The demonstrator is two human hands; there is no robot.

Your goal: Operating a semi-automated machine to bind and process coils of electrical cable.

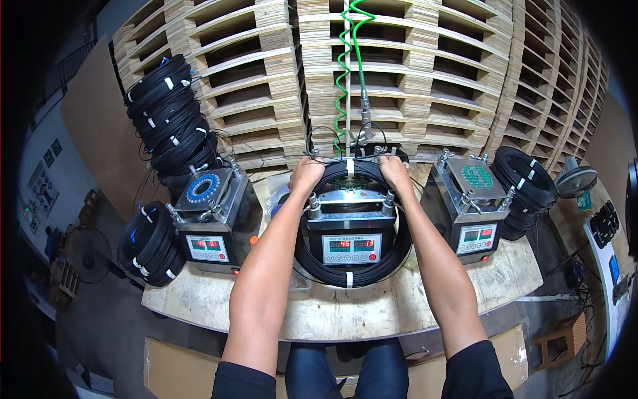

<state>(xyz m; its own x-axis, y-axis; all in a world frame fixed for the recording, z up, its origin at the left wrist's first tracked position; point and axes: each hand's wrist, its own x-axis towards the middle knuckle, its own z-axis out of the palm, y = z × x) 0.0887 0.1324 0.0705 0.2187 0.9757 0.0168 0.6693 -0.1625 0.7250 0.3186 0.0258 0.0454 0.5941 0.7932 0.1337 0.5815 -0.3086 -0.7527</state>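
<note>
A large coil of black cable point(312, 267), bound with white ties, stands around the front of the middle benchtop machine point(312, 233). My left hand point(308, 174) is closed on the coil's upper left part, and my right hand point(395, 171) grips its upper right part. Both sets of fingertips are largely hidden behind the cable. Through the ring show the machine's metal top plate and a lit control panel point(352, 249) with red digits. Loose cable ends stick up near both hands.
Similar machines stand left point(216, 243) and right point(475, 233), with blue and green round fixtures on top. Black cable coils are stacked at left point(169, 123) and right point(525, 189). A green spiral air hose point(342, 73) hangs before wooden pallets point(399, 60). The wooden bench point(372, 312) has a curved-looking front edge.
</note>
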